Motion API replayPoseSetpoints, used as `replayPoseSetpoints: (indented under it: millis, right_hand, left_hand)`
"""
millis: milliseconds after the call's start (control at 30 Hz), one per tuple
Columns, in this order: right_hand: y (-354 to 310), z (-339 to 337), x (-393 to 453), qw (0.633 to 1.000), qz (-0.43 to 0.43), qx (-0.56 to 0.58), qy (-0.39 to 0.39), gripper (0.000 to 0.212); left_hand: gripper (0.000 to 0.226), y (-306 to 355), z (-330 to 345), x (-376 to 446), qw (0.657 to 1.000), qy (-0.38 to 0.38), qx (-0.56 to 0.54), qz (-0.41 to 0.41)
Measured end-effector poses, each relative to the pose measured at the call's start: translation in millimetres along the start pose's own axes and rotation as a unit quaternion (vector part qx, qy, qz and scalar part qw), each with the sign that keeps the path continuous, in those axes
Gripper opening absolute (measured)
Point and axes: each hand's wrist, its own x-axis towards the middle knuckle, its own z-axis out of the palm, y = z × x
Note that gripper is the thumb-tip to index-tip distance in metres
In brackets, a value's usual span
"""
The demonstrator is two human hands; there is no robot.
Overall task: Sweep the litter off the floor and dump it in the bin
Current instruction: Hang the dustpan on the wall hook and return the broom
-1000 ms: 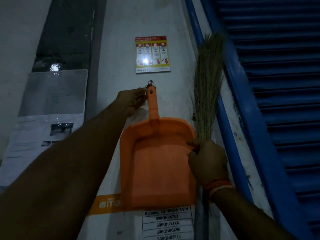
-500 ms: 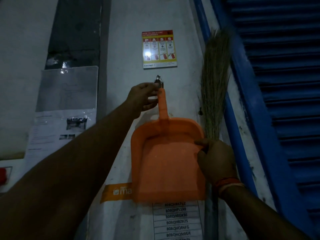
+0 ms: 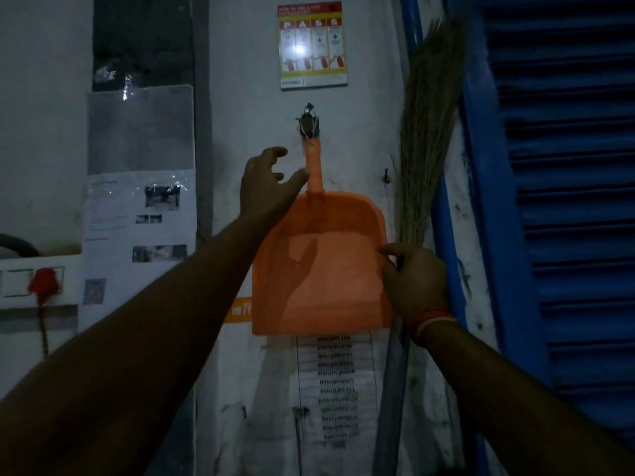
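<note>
The blue shutter (image 3: 563, 201) fills the right side, its frame running just beside the broom, so room to the right is tight. The pale wall (image 3: 240, 132) carries everything else, with bare plaster open to the left of the dustpan.

The orange dustpan (image 3: 319, 269) hangs flat against the wall, long axis vertical, handle up on the hook (image 3: 309, 123), wide mouth pointing down over a printed list (image 3: 338, 386).

The broom (image 3: 426, 139) stands upright just right of the pan, bristles up, its grey shaft running down below the right hand.

The right hand (image 3: 415, 283) has its grip curled around the broom at the base of the bristles, thumb touching the pan's right edge. The left hand (image 3: 268, 180) has a wide, loose grip holding nothing, fingertips just beside the pan's handle.

A PASS poster (image 3: 313, 44) hangs above the hook.
</note>
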Motion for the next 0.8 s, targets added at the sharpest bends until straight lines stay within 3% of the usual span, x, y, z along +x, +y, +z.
replayPoseSetpoints:
  millis: [133,467,667,800]
  right_hand:
    - [-2,-21,-16,0.999,0.003,0.047,-0.009,0.027]
    - [-11,-65,-63,0.991,0.039,0.122,-0.047,0.028]
    - [-25,-79,-69,0.987,0.05,0.143,-0.059,0.029]
    - [-37,-81,-64,0.983,0.045,0.164,-0.062,0.028]
  left_hand:
    - [0.055,14,-9,-44,0.999,0.016,0.012,0.034]
    - [0.036,74,-20,-137,0.996,-0.065,-0.022,0.055]
    - [0.027,108,-23,-168,0.989,-0.105,-0.101,-0.005]
    - [0.021,118,-29,-189,0.961,-0.153,-0.221,-0.062]
